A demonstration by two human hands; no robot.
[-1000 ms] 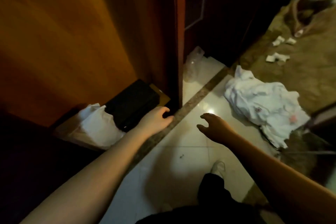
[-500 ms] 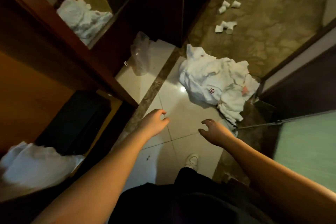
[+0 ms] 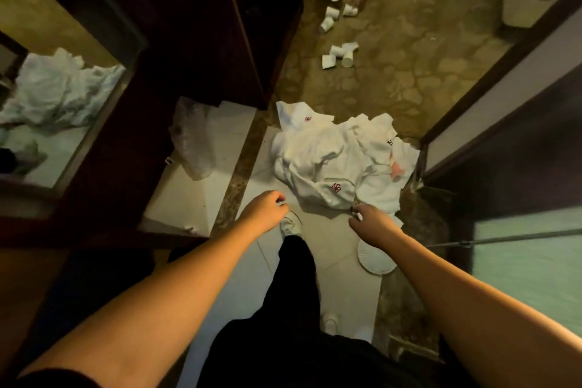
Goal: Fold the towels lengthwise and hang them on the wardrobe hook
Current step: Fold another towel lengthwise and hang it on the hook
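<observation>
White towels lie heaped on the floor tiles at twelve o'clock from both hands. The left hand and right hand hang loosely curled, holding nothing. Best to pick one towel by its corners, not the heap.

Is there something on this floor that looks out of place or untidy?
Yes. The white towels lie in a crumpled heap on the floor tiles, not folded. Paper cups are scattered tipped over on the carpet beyond. A paper plate lies on the tiles below the right hand. Neither hand holds anything.
</observation>
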